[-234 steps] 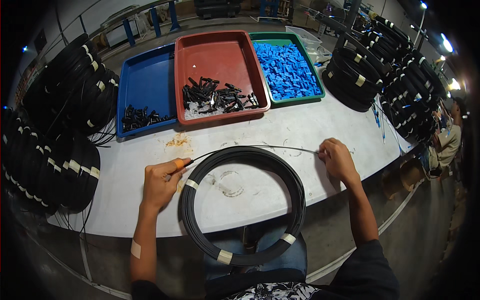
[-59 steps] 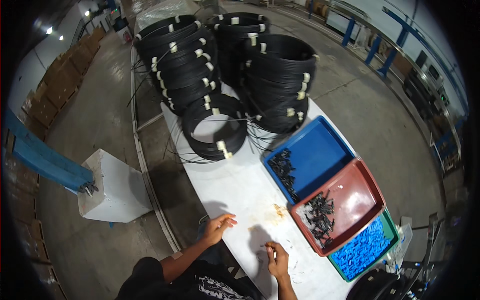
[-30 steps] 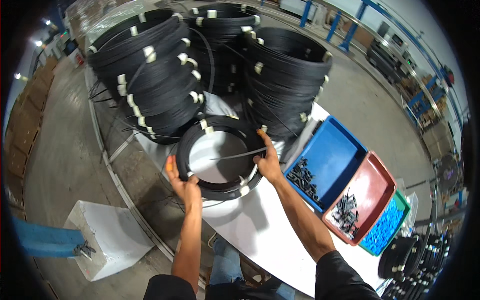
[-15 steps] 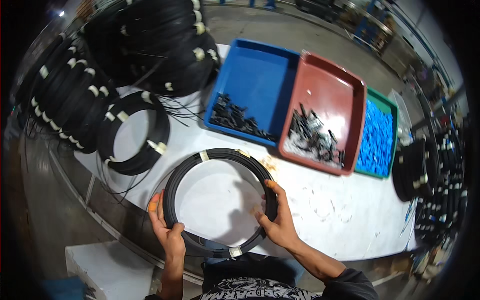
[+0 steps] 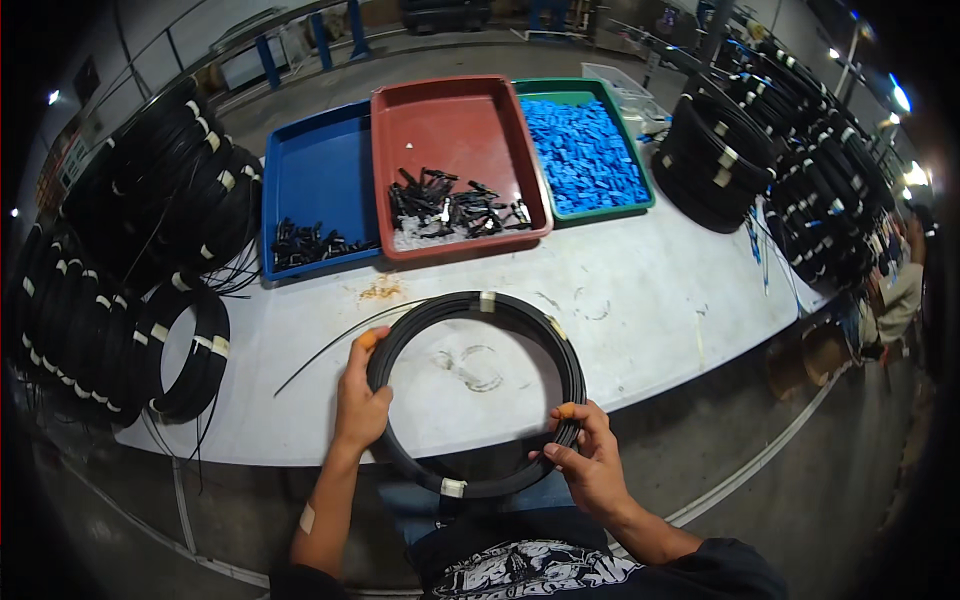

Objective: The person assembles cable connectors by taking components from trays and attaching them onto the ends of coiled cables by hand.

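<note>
A coil of black cable (image 5: 408, 457), bound with pale tape bands, spans the front edge of the white table, tilted toward me. My left hand (image 5: 362, 398) grips its left side, thumb on the inside and fingers around the outside. On the right side my right hand (image 5: 590, 452) holds the ring with thumb and fingers closed about it. Orange covers show on a fingertip of each hand. One loose cable end (image 5: 322, 358) sticks out to the left from the coil over the tabletop.
Behind the coil stand a blue tray (image 5: 318, 165) and a red tray (image 5: 455, 120), both with small black parts, and a green tray (image 5: 640, 195) of blue pieces. Stacked cable coils (image 5: 180, 180) crowd the left; more coils (image 5: 715, 150) stand right. Another person's sleeve (image 5: 897, 300) shows far right.
My view has swung to the right, so trays and stacks appear further left. The coil stays in both hands and has turned; its loose end now points left across the table.
</note>
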Tool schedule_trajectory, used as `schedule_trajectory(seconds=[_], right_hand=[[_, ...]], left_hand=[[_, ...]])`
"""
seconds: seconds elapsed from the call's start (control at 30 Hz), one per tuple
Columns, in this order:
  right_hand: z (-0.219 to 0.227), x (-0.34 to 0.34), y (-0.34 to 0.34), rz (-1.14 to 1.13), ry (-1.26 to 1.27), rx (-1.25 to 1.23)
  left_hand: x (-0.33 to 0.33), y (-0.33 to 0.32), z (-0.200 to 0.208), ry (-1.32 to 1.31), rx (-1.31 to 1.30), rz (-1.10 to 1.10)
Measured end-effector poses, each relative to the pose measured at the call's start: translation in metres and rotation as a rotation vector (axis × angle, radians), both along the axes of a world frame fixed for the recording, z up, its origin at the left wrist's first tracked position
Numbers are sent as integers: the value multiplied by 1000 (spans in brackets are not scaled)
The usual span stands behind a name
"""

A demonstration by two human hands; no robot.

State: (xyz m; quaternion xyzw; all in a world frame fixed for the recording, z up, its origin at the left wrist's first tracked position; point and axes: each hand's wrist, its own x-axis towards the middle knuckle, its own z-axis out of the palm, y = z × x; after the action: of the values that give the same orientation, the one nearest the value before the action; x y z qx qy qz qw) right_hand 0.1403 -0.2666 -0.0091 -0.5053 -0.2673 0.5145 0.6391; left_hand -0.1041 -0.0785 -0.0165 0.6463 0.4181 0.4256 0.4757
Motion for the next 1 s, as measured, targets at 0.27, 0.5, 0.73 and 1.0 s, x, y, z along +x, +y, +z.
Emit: schedule_trajectory(seconds=[0.27,0.5,0.73,1.0], right_hand=[[0,-14,-65,1,-253,-58],[6,-41,-80,512,66,-84],[43,-30,-37,857,92,-104],[78,49,83,263,-807,315]], left_hand=[[61,32,16,217,306,-215],[74,66,35,540,509,-353],[51,50,33,567,738,-69],[-7,-25,35,521,442,98]])
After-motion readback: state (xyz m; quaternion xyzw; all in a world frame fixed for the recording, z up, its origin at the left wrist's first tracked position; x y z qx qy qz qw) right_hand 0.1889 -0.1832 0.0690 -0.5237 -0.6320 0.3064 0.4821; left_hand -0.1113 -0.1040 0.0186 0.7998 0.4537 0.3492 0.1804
